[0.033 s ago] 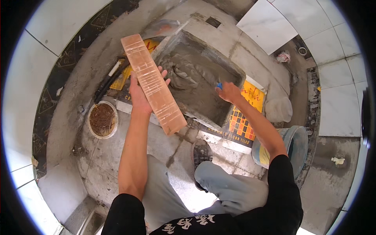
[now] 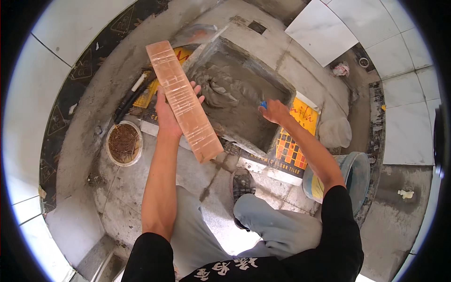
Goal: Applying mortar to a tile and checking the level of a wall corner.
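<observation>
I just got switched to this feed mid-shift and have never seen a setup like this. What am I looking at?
No machine here: these are a person's two bare hands, seen from a camera worn on their head, looking down. Its wide lens bends straight edges near the rim. Left in the picture is the person's left.

The left hand holds a long, flat, orange-brown strip, its fingers showing past the far edge. The right hand grips something blue over a grey trough of wet grey mix; the rest of that blue thing can't be made out.

Yellow-and-black cardboard lies under the trough on the floor. A round white tub stands to the left, a larger bucket to the right.
</observation>
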Motion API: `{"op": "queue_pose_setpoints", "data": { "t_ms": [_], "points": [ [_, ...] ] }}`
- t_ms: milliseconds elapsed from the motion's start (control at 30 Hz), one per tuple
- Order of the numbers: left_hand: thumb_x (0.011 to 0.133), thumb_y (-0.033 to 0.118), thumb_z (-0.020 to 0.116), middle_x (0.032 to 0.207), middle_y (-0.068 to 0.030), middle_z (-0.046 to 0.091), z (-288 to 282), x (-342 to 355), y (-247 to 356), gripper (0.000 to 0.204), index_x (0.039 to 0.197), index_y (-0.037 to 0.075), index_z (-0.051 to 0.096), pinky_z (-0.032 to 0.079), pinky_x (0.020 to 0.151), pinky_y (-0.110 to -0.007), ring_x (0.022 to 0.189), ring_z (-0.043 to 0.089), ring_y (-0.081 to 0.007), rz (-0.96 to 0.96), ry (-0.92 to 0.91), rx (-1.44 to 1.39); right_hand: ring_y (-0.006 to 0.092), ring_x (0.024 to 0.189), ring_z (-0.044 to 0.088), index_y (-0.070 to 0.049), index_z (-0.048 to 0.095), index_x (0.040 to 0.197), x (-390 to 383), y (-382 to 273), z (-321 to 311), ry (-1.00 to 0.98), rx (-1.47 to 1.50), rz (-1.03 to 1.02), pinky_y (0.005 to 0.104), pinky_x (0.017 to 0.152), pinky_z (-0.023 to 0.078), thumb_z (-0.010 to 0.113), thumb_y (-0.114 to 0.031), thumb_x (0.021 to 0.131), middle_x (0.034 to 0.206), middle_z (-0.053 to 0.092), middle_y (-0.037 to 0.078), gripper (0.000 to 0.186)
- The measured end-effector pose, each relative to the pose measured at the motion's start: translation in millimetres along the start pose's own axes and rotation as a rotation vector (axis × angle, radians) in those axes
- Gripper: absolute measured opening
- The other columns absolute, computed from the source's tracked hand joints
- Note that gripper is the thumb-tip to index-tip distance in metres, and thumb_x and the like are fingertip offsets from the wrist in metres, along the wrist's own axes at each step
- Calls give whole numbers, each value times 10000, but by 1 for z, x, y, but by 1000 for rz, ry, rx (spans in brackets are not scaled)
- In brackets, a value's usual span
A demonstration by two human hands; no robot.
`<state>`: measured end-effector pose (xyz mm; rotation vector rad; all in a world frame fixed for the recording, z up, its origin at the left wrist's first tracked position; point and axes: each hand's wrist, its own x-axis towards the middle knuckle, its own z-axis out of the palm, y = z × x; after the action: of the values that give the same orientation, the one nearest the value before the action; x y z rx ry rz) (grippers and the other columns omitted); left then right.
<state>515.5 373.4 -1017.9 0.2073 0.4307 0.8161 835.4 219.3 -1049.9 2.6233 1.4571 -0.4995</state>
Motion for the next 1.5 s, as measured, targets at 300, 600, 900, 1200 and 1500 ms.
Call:
{"op": "queue_pose_setpoints", "data": {
  "t_ms": [300, 600, 900, 1200, 1500],
  "points": [
    [1075, 586, 271, 1392, -226, 565, -4, -7, 2, 737, 1507, 4, 399, 499, 1056, -529, 1258, 582, -373, -19, -9, 91, 201, 503, 569, -47, 637, 940, 31, -35, 15, -490, 760, -47, 394, 465, 479, 648, -508, 943, 762, 628, 69, 462],
    [1079, 530, 305, 1365, -225, 598, -18, 4, -9, 659, 1471, 22, 456, 525, 1012, -533, 1216, 612, -380, -52, -87, 31, 125, 515, 500, -58, 590, 1023, -39, -24, -65, -524, 1058, 53, 304, 444, 412, 614, -457, 985, 701, 516, 18, 401],
    [1062, 644, 229, 1342, -138, 613, -13, 19, -71, 736, 1452, 77, 490, 507, 996, -500, 1209, 603, -305, -67, -53, -18, 128, 604, 568, -38, 571, 1141, -87, -118, -141, -296, 1186, -158, 324, 492, 520, 614, -316, 966, 764, 552, 28, 332],
    [1071, 616, 278, 1353, -92, 604, 13, 8, -80, 676, 1428, 90, 510, 466, 1065, -429, 1231, 583, -281, 125, 22, -73, 519, 880, 657, 89, 505, 1200, -75, -182, -86, 198, 605, -499, 519, 795, 523, 643, -212, 924, 957, 633, 353, 431],
    [1065, 616, 315, 1274, -114, 632, 11, 8, -68, 655, 1363, 77, 536, 464, 1053, -430, 1194, 593, -282, 154, -6, -128, 535, 973, 624, 69, 502, 1222, -110, -178, -81, 228, 573, -513, 533, 839, 510, 637, -226, 956, 1035, 631, 350, 419]
  ]
}}
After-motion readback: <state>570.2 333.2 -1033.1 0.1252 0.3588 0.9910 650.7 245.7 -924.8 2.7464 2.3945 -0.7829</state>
